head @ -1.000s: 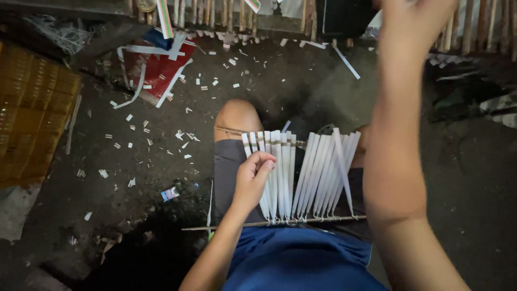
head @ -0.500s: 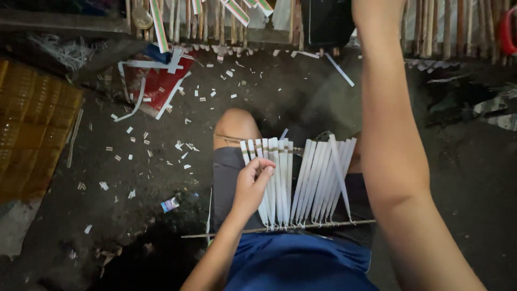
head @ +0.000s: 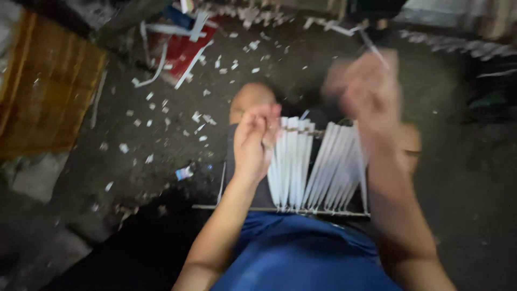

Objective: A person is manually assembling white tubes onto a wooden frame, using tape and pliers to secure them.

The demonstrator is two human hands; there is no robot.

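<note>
white strips (head: 318, 164) lie in a fanned row across the person's lap, held between two thin rods, one near the knees, one (head: 280, 210) near the blue shirt (head: 291, 253). left hand (head: 256, 137) sits at the left end of the row, fingers (head: 266, 121) curled together, touching the outermost strips; can't tell if they pinch one or just press. right hand (head: 366, 89) is raised above the right side of the row, heavily blurred, w/ a thin pale stick (head: 374, 48) showing past it; whether the fingers are clamped on that stick can't be told. dark floor (head: 161, 134) around the lap is littered w/ small white offcuts; red sheet (head: 180, 51) w/ loose strips lies farther out, yellow-brown woven piece (head: 48, 91) at far left.

judgement on doing it well: keep left hand steady on the edge strips so the row stays flat & evenly spaced, bring any new piece down parallel to its neighbours, don't let the rods skew.
</note>
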